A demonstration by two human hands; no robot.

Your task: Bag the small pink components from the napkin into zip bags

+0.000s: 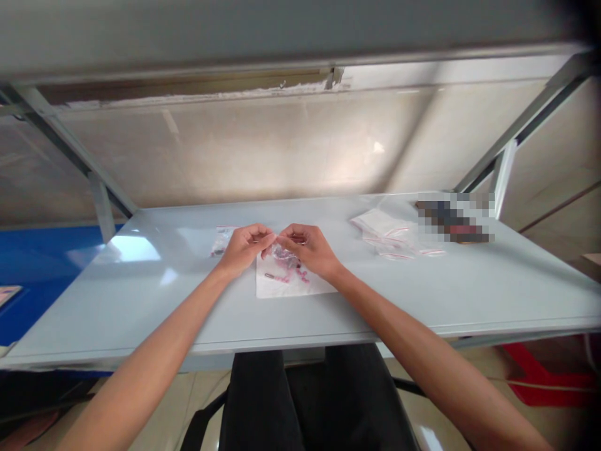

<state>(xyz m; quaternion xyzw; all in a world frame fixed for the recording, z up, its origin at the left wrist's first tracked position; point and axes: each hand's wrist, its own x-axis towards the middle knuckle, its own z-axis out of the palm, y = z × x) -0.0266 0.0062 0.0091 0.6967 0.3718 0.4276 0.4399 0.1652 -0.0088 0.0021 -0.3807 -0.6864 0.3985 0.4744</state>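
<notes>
Over the middle of the table, my left hand (245,248) and my right hand (310,249) meet with thumbs and fingertips pinched together. Between them hangs a small clear plastic bag (284,253), closed in both pinches. Its contents are too blurred to name. Under the hands lies a white sheet (267,290), perhaps itself a flat bag. Small pink pieces (304,275) and a short metallic piece (269,275) show on it. Just left of my left hand lies a small filled bag (220,243) with a red edge, partly hidden.
Several flat zip bags (387,233) with red seal lines lie to the right. Beyond them is a dark, pixelated object (453,222). A shelf (291,37) on metal supports overhangs the grey table (154,294). A blue surface (42,263) adjoins on the left.
</notes>
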